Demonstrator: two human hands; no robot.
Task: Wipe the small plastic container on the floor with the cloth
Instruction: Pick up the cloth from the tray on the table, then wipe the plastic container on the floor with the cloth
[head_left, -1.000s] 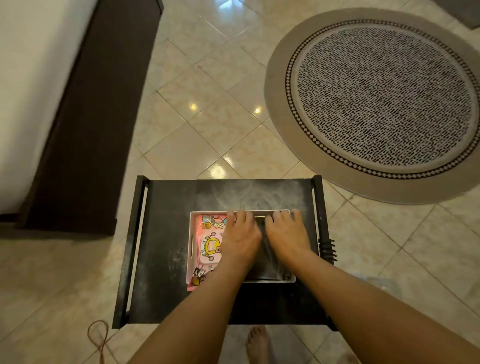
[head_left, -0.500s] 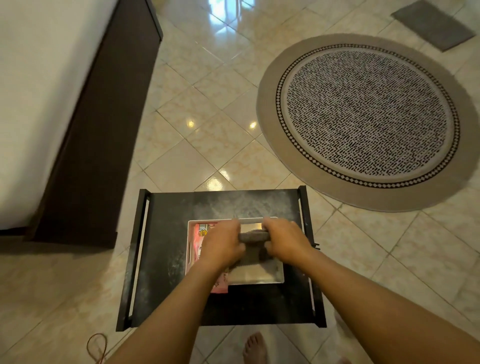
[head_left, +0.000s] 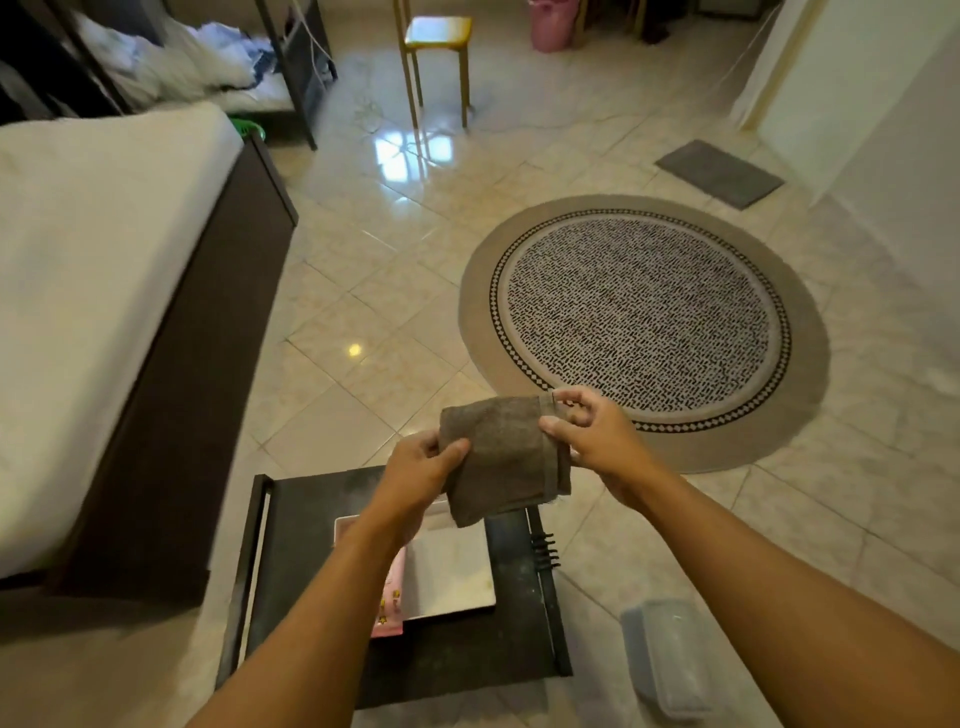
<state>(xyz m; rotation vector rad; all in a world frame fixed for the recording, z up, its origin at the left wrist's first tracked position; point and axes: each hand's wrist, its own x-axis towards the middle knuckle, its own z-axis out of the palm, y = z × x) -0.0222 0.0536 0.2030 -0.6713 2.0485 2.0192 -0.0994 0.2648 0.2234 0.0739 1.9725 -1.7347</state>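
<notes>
A grey-brown cloth (head_left: 501, 457) hangs folded in the air above the low black table (head_left: 457, 660). My left hand (head_left: 415, 473) pinches its left edge and my right hand (head_left: 592, 436) pinches its upper right corner. The small clear plastic container (head_left: 667, 657) lies on the tiled floor to the right of the table, partly hidden by my right forearm. Neither hand touches it.
On the black table sits a white tray (head_left: 452, 577) with a pink cartoon sheet (head_left: 389, 608). A bed (head_left: 104, 291) with a dark frame stands at left. A round patterned rug (head_left: 644, 332) lies ahead, a yellow stool (head_left: 436, 57) and a grey mat (head_left: 719, 174) farther back.
Both hands lifted the cloth off the tray and raised it into the air. The view tilted up, showing more of the room and the plastic container.
</notes>
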